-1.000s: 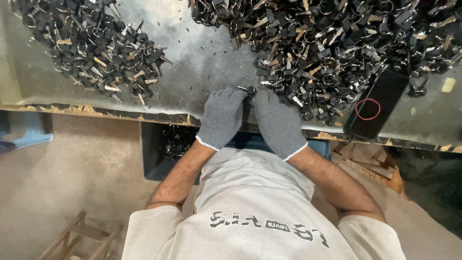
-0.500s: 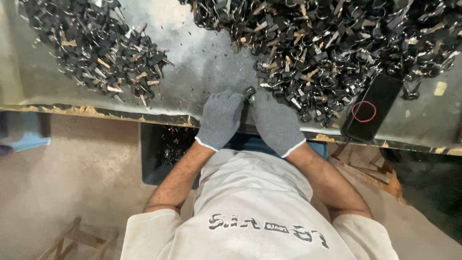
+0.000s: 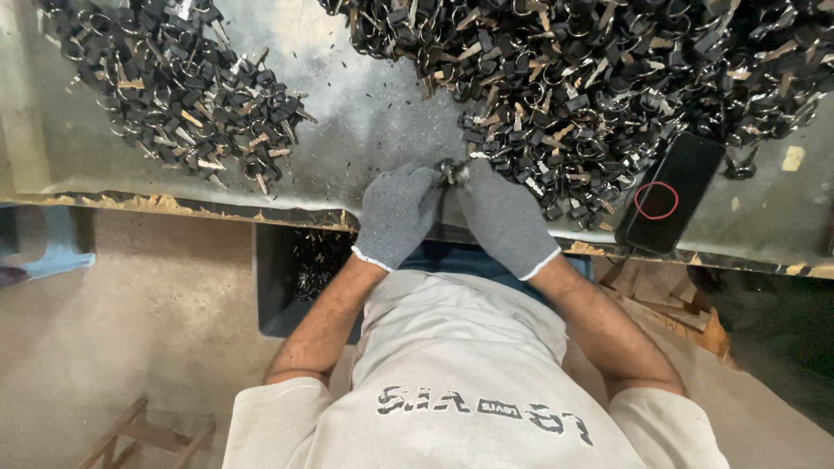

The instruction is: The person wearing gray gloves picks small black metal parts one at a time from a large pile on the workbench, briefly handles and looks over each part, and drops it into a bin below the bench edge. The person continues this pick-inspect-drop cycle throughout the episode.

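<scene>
Both of my hands wear grey knit gloves and meet at the near edge of a worn metal table [image 3: 373, 113]. My left hand [image 3: 395, 213] and my right hand [image 3: 502, 217] pinch together a small dark key on a ring [image 3: 452, 170] between their fingertips. A big heap of black-headed keys on rings [image 3: 599, 78] lies just beyond my right hand. A smaller heap of the same keys [image 3: 187, 95] lies to the far left of my left hand.
A black phone [image 3: 671, 193] lies on the table's near edge at the right. Under the table, below my left arm, stands a dark bin [image 3: 304, 274] with keys in it. A blue stool [image 3: 52, 252] is at the left, wooden slats [image 3: 139, 434] on the floor.
My hands stay together on the small key at the table edge; only the view has shifted slightly.
</scene>
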Demonstrator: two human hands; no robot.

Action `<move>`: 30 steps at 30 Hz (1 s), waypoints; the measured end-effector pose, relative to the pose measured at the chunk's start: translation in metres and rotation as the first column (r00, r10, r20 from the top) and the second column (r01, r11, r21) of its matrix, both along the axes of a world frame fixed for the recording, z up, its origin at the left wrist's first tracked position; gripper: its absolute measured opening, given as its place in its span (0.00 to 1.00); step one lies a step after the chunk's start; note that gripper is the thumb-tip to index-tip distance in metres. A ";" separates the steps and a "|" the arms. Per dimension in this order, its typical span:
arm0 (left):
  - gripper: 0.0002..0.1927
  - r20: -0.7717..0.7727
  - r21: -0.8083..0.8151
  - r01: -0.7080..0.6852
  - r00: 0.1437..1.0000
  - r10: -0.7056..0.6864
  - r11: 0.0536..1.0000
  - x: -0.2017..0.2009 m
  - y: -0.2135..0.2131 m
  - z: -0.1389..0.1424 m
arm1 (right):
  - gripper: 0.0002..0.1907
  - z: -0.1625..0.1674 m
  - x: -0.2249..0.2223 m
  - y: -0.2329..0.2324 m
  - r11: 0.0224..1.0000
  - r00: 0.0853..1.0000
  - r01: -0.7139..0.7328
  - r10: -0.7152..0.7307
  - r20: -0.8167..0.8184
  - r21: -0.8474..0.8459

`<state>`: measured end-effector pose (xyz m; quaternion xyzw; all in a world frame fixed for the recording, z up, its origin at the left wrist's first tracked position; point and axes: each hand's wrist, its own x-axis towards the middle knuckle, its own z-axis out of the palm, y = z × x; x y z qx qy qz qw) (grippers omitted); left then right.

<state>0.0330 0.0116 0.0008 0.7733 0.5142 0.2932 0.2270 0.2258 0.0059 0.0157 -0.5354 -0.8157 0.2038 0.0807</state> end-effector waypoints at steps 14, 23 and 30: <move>0.17 -0.002 -0.275 -0.063 0.998 0.065 0.959 0.009 -0.002 0.029 | 0.15 0.017 -0.006 -0.028 0.959 0.901 -0.219 0.270 0.339 -0.182; 0.33 -0.069 -0.432 -0.055 0.997 0.027 0.900 0.005 -0.004 0.029 | 0.28 0.021 0.015 -0.034 0.992 0.988 -0.070 0.054 -0.145 -0.103; 0.18 -0.177 0.147 0.108 0.981 -0.081 0.983 0.004 -0.001 0.022 | 0.26 0.015 0.000 -0.020 0.991 0.996 0.058 -0.050 -0.070 0.122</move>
